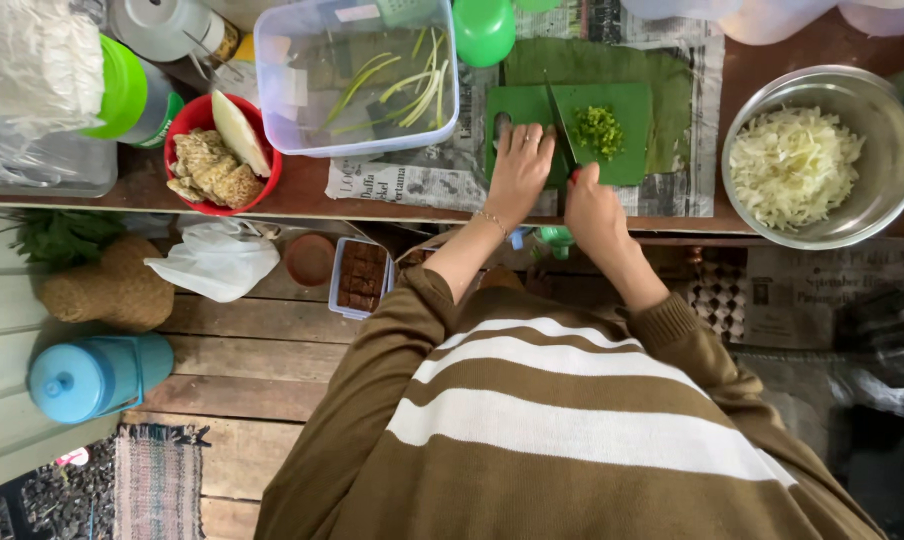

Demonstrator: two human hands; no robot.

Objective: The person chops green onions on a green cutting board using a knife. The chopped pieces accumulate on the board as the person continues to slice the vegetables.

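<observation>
A green cutting board [622,105] lies on a banana leaf [672,70] and newspaper at the counter's edge. A small heap of chopped green vegetable [599,130] sits on the board. My right hand [592,212] grips a knife [560,125] by its handle, and the blade runs up across the board just left of the heap. My left hand [521,172] rests flat on the left end of the board with its fingers spread, holding nothing. A thin bracelet sits on that wrist.
A clear plastic box [357,75] with green strips stands to the left. Beside it is a red bowl [184,125] of brownish pieces. A metal bowl [892,150] of shredded cabbage stands on the right. Below the counter are a blue jug [97,375], a woven basket [112,285] and a white bag [217,260].
</observation>
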